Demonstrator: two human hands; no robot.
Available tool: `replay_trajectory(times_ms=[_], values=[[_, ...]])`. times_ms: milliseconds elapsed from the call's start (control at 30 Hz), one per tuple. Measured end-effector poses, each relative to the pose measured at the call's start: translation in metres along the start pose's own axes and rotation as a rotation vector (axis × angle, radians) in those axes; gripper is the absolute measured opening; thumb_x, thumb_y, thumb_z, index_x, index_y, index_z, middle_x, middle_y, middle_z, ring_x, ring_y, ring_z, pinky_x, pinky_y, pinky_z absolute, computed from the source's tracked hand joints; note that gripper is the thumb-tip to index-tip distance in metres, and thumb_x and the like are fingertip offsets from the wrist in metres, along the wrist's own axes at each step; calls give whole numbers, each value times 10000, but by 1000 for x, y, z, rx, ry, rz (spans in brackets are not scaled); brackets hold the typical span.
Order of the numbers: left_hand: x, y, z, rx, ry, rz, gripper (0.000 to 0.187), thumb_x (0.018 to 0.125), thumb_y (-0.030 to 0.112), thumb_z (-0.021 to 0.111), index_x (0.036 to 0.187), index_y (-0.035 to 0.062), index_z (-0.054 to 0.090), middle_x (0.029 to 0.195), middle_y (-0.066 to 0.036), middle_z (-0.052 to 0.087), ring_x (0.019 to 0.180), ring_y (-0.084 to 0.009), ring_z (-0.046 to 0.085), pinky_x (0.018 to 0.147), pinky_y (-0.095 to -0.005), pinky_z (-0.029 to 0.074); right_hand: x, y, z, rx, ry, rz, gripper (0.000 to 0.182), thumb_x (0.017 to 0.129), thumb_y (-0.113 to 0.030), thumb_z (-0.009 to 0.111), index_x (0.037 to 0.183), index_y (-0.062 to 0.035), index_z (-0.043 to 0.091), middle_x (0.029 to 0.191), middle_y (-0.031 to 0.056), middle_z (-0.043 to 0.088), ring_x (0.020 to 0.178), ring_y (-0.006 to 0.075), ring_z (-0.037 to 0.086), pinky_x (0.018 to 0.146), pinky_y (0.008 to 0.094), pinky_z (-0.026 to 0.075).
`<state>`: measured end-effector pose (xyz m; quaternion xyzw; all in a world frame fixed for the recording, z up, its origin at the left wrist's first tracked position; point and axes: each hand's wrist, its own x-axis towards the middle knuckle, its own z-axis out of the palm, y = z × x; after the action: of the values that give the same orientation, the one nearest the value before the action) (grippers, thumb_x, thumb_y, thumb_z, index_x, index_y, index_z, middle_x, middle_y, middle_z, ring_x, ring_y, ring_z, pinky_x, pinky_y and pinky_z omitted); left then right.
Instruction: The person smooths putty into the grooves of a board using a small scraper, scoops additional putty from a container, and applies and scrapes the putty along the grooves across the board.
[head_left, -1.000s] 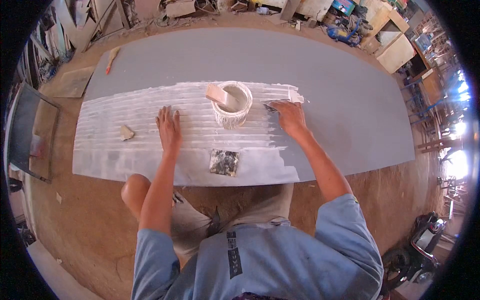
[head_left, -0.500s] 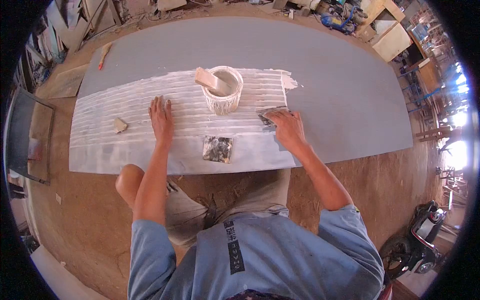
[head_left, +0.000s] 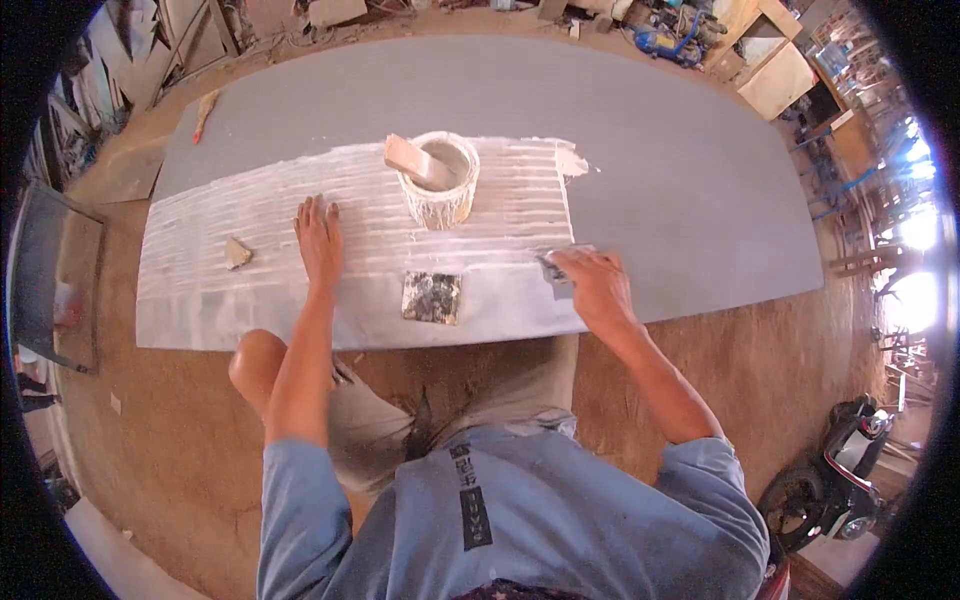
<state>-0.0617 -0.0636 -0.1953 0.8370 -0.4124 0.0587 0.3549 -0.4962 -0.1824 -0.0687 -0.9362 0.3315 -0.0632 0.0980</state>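
Note:
A large grey board [head_left: 690, 190] lies before me, its near left part covered with white putty [head_left: 370, 180] in ridged stripes. My left hand [head_left: 319, 245] rests flat on this striped area, fingers stretched out and holding nothing. My right hand [head_left: 602, 290] grips a flat, dark putty scraper [head_left: 553, 268], pressed to the board near the right end of the stripes. Between the hands stands a putty-smeared bucket [head_left: 440, 205] with a wooden-handled tool [head_left: 410, 155] leaning in it. Nearer me lies a square, stained plate [head_left: 432, 297].
A small pale chunk [head_left: 238, 253] sits left of my left hand. A brush [head_left: 205, 115] with a red tip lies at the board's far left. Beyond the board is a blue machine [head_left: 668, 45]. A motorbike [head_left: 835, 475] stands on the floor at the right.
My right hand has drawn the scraper toward me and slightly right, down toward the board's near edge. My left hand stays in place on the board.

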Motion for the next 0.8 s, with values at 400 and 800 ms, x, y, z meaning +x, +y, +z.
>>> replay_trajectory(times_ms=[400,800], values=[[5,18,-7,0,-64,-107,545,1053,373,382,1435,-12,434,1519,-198,383,1456,-326,266,1230,-443,139,131,115,31,-209,412,126,545,846,26,547,1328,-225,586,1399,8,567,1290,247,495,1025,538,337],[3,18,-6,-10,-14,-49,511,1041,331,433,1396,-34,471,1490,-219,419,1423,-350,327,1214,-460,177,161,119,18,-145,179,214,488,859,-14,544,1281,-241,633,1326,-35,619,1237,186,522,978,524,345]])
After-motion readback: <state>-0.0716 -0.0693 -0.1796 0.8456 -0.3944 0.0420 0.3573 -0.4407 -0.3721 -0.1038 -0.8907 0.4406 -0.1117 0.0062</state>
